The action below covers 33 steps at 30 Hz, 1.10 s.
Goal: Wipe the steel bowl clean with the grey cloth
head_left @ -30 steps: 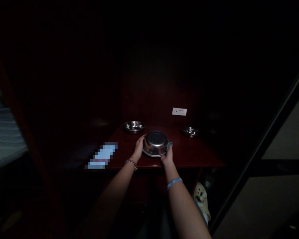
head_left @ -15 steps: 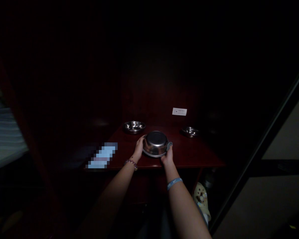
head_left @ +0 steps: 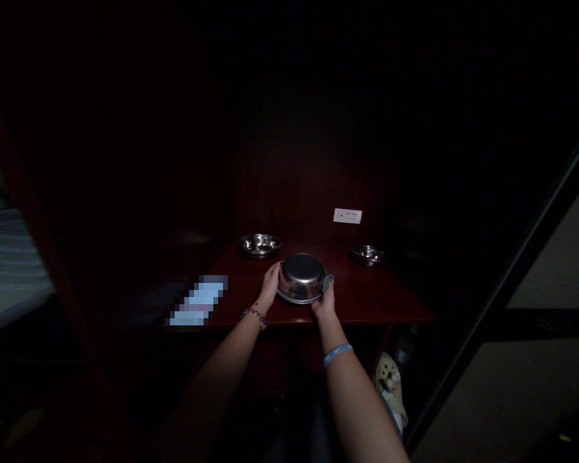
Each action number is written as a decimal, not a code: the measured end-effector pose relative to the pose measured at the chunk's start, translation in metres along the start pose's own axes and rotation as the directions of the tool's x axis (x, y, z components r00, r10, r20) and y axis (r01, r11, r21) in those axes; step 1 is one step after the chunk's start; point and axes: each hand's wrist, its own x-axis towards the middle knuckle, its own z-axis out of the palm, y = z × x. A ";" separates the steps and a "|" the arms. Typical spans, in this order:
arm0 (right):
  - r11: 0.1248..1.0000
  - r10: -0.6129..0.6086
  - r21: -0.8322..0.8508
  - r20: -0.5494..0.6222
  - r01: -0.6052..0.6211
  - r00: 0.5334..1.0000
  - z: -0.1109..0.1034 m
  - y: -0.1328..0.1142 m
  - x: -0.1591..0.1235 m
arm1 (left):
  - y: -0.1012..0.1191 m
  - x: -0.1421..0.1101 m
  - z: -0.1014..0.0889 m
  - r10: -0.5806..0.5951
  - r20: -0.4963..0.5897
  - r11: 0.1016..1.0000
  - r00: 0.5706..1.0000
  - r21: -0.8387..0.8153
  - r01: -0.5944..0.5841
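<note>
Between my two hands is a shiny metal bowl (head_left: 302, 278), turned with its base toward me and its rim away. My left hand (head_left: 271, 283) grips its left side, fingers closed against the wall. On the other side my right hand (head_left: 326, 301) holds the rim, with a small grey cloth (head_left: 327, 281) pinched between hand and bowl. Behind, to the left, a second metal bowl (head_left: 259, 245) rests upright on the dark red desk (head_left: 381, 302). A smaller metal bowl (head_left: 368, 255) sits at the back right.
A white power socket (head_left: 347, 216) is on the back panel. At the desk's left front lies a blurred-out bright screen (head_left: 197, 302). Below the right side are a cream clog (head_left: 390, 382) and a dark bottle. Dark panels stand on both sides.
</note>
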 end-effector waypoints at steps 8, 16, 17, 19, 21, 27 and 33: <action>0.998 0.030 0.048 -0.009 -0.030 1.000 0.000 -0.002 0.000 | 0.001 0.000 0.000 -0.002 -0.020 1.000 1.000 0.006 0.002; 0.998 0.041 0.039 -0.032 -0.040 0.999 0.001 -0.003 -0.001 | 0.001 0.001 0.000 -0.020 -0.018 1.000 1.000 -0.001 0.020; 0.999 0.031 0.031 -0.025 -0.030 0.999 0.001 -0.003 -0.002 | 0.000 0.001 0.000 -0.020 -0.020 1.000 1.000 0.004 0.020; 0.999 0.020 0.037 -0.017 -0.020 1.000 0.001 -0.003 -0.003 | 0.000 0.001 -0.001 -0.025 -0.022 1.000 0.999 0.007 0.025; 0.998 0.031 0.063 -0.022 -0.029 0.999 0.001 -0.003 -0.003 | 0.000 0.002 -0.001 -0.035 -0.022 0.999 0.999 0.003 0.035; 0.994 0.062 0.094 -0.045 -0.058 0.997 0.002 -0.005 -0.004 | 0.000 0.002 -0.001 -0.050 -0.034 0.999 0.998 0.004 0.050; 0.998 0.039 0.060 -0.032 -0.037 0.999 0.001 -0.004 -0.002 | -0.003 0.004 -0.002 -0.050 -0.019 0.999 0.999 -0.004 0.050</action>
